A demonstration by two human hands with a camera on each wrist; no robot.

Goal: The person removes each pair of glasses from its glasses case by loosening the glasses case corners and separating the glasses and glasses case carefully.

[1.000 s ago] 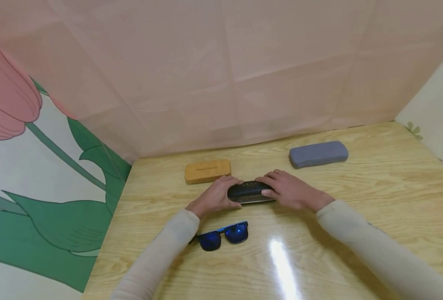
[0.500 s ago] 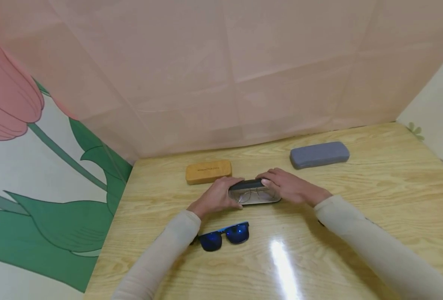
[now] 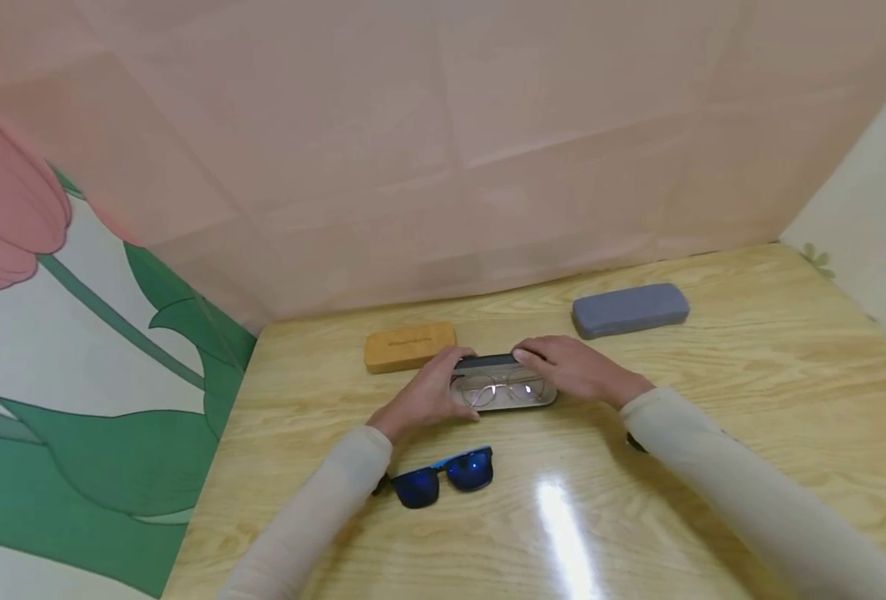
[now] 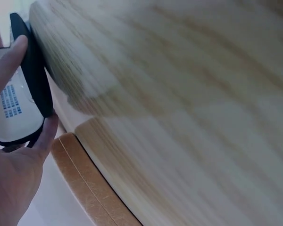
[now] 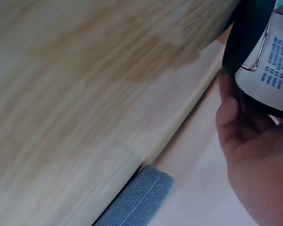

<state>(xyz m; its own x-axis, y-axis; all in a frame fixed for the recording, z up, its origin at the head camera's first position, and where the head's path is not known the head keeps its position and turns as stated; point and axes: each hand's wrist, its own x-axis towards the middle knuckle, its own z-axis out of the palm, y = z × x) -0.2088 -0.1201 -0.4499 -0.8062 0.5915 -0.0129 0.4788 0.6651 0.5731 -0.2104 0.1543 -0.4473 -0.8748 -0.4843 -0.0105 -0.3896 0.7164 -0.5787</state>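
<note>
A black glasses case [image 3: 488,361] stands open on the table, its pale lining facing me. Thin-rimmed eyeglasses [image 3: 503,386] lie inside it. My left hand [image 3: 422,393] grips the case's left end, thumb at the front edge and fingers behind. At the right end, my right hand [image 3: 578,371] holds the raised lid by its upper corner. The right wrist view shows blue print on the lining and a metal part of the eyeglasses [image 5: 257,61]. Blue-lensed sunglasses [image 3: 443,475] rest in front of the case, near my left sleeve.
A tan glasses case [image 3: 410,347] lies closed behind my left hand. Farther right, a blue-grey glasses case [image 3: 630,310] is also closed. The wooden table [image 3: 750,358] meets a pink cloth backdrop [image 3: 488,167] at its far edge.
The black case's lid has swung up and back, uncovering the eyeglasses inside. My right hand has moved with the lid while my left stays on the case's end.
</note>
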